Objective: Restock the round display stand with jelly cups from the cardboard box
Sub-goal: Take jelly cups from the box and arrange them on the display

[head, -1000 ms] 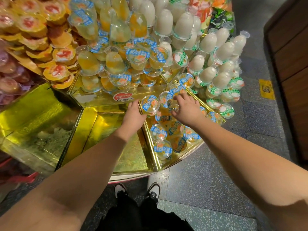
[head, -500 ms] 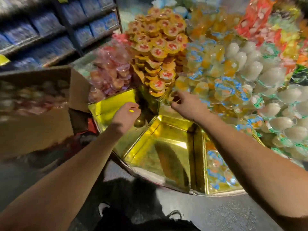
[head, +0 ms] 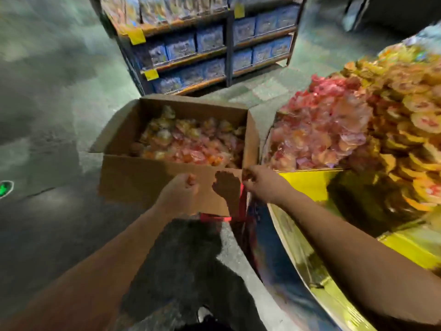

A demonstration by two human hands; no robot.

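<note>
The left hand hangs in front of the near wall of the cardboard box, fingers curled into a loose fist; something orange shows at its knuckles, but the blur keeps me from saying whether it holds a cup. The right hand reaches over the box's near right corner with its fingers bent downward, and whether it pinches anything I cannot tell; its shadow falls on the cardboard just beside it. The open box sits on the floor, touching or nearly touching the round display stand, and it looks well filled with red and orange jelly cups. On the stand, a heap of pink cups and a stack of orange-lidded cups already rise high, while the gold-lined compartment right of the hand shows bare foil. So I would judge the restocking only partly done: much stock remains in the box, and at least that gold section is unfilled. Behind the box stands a shelf unit with blue packages.
</note>
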